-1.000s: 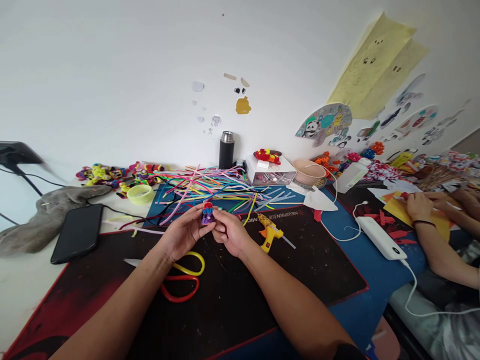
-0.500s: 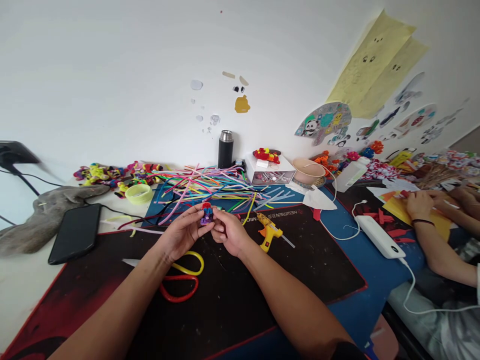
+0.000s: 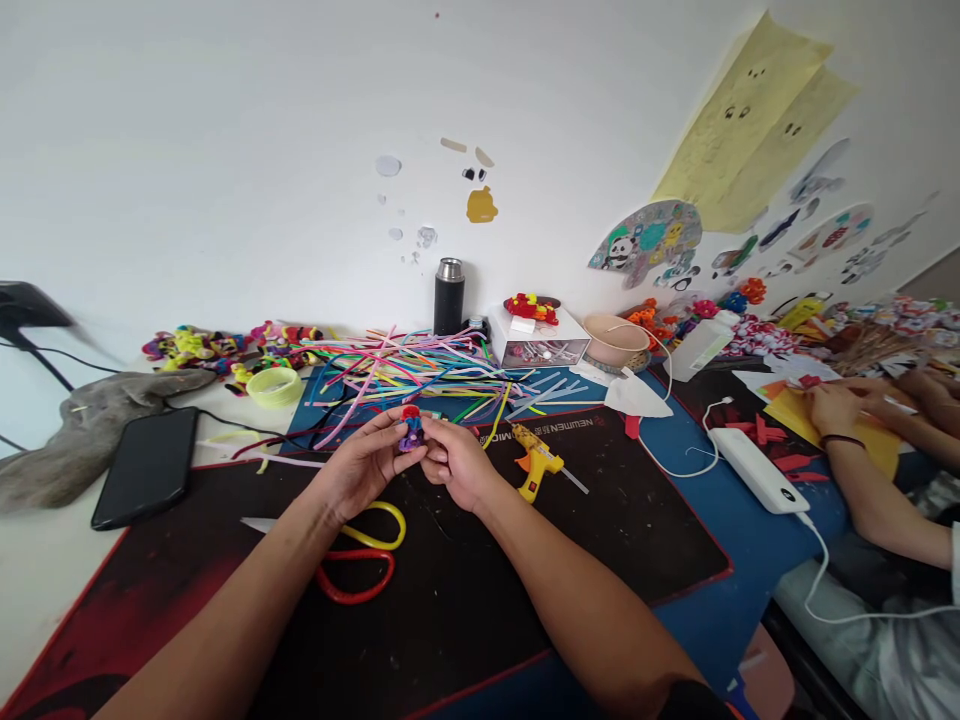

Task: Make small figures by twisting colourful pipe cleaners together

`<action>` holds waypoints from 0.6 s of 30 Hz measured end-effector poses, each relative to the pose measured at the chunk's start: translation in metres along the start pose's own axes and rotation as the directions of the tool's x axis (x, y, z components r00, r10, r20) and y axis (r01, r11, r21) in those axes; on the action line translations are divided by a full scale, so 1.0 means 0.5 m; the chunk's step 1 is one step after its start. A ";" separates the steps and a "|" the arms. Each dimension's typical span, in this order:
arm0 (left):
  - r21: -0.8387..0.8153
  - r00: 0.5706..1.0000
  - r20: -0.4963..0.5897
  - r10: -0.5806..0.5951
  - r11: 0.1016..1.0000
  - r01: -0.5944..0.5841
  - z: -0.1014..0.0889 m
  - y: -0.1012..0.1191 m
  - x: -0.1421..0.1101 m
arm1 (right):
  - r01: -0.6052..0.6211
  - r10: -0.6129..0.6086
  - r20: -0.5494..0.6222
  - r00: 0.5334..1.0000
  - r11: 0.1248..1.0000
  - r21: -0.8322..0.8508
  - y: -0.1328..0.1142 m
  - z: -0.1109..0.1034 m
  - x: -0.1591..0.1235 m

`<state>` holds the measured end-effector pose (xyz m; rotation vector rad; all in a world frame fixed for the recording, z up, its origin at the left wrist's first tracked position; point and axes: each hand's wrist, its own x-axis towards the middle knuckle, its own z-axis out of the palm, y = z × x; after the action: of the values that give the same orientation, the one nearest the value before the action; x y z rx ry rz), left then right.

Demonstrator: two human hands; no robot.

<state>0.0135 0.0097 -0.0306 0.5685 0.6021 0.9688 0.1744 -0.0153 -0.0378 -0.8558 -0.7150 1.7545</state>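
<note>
My left hand point(image 3: 358, 470) and my right hand point(image 3: 454, 462) meet above the black desk mat point(image 3: 525, 600), both pinched on a small purple and red pipe-cleaner figure point(image 3: 410, 428). The fingers of each hand are closed around it from either side. Scissors with a yellow and a red handle point(image 3: 365, 552) lie on the mat just under my left wrist. A yellow glue gun point(image 3: 536, 463) rests to the right of my right hand. A spread of coloured pipe cleaners point(image 3: 420, 375) lies just beyond the figure.
A black phone point(image 3: 141, 466) and grey cloth point(image 3: 82, 435) lie at the left. A black flask point(image 3: 448, 296), white box point(image 3: 540, 340), bowl point(image 3: 616, 341) and white power bank point(image 3: 752, 455) stand behind and right. Another person's hands point(image 3: 832, 410) work on yellow paper at the far right.
Both hands stay on the small figure and have turned it slightly between the fingers. The view has shifted a little; nothing else on the desk moved.
</note>
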 end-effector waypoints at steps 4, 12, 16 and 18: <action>0.004 1.000 0.006 -0.004 1.000 0.004 0.004 0.003 -0.003 | 0.007 -0.007 -0.001 1.000 1.000 -0.002 0.002 -0.001 0.002; 0.011 0.999 -0.003 0.035 0.999 -0.035 0.002 0.004 -0.001 | 0.001 -0.001 0.002 1.000 1.000 -0.010 0.004 0.002 0.002; 0.034 0.998 -0.019 0.053 0.998 -0.052 0.000 0.002 0.000 | 0.011 -0.010 0.026 1.000 1.000 -0.028 0.002 0.005 -0.001; 0.035 0.998 -0.023 0.052 0.998 -0.052 0.000 0.002 0.000 | 0.013 -0.012 0.031 0.999 0.999 -0.036 0.002 0.005 -0.002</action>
<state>0.0130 0.0101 -0.0301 0.6065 0.6284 1.0170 0.1720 -0.0166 -0.0369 -0.8492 -0.7731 1.7511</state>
